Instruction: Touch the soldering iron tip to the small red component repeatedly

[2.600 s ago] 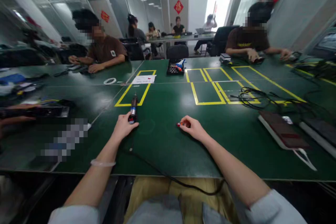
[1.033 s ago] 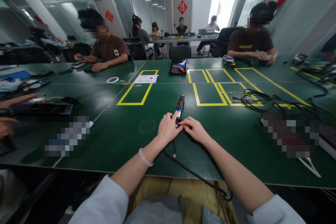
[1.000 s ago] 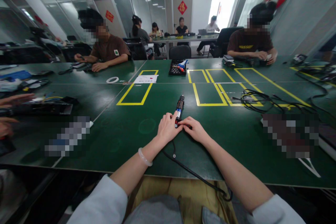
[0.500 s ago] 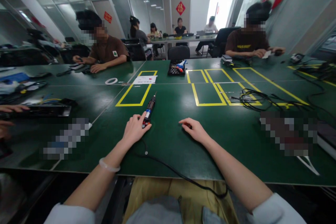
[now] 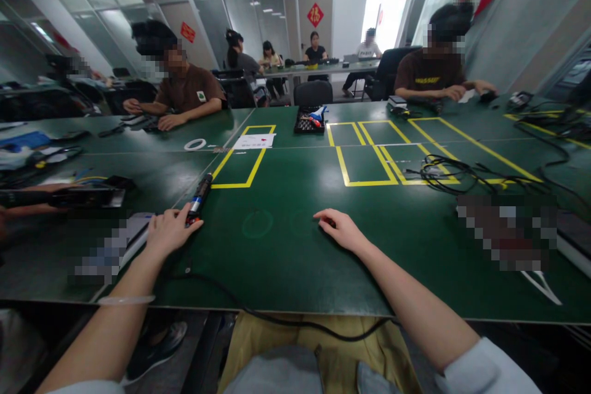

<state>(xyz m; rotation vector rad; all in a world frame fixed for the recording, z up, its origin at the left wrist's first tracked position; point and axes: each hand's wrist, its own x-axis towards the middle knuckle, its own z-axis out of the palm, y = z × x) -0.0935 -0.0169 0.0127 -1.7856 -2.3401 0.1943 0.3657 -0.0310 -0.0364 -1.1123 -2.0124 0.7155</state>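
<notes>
A slim, dark corded electric screwdriver [image 5: 199, 196] with a blue band lies on the green table, its front end toward the yellow tape at the left. My left hand [image 5: 170, 232] is closed over its rear end, where bits of orange show. A black cord [image 5: 272, 319] runs from beside this hand along the table's front edge. My right hand [image 5: 342, 229] rests on the table right of centre, its index finger extended and the others loosely curled. I see nothing held in it, though its underside is shaded.
Yellow tape outlines [image 5: 369, 183] mark the tabletop [image 5: 286, 271]. A black tray [image 5: 309, 120] of tools, a white tape ring [image 5: 194, 144] and a paper sheet [image 5: 255, 141] lie farther back. Coiled black cables [image 5: 443, 169] sit at the right. Co-workers sit opposite; another person's arm reaches in at left.
My left hand has moved left along the table with the electric screwdriver, and the cord has followed. My right hand stays where it was. Faint ring marks now show on the table.
</notes>
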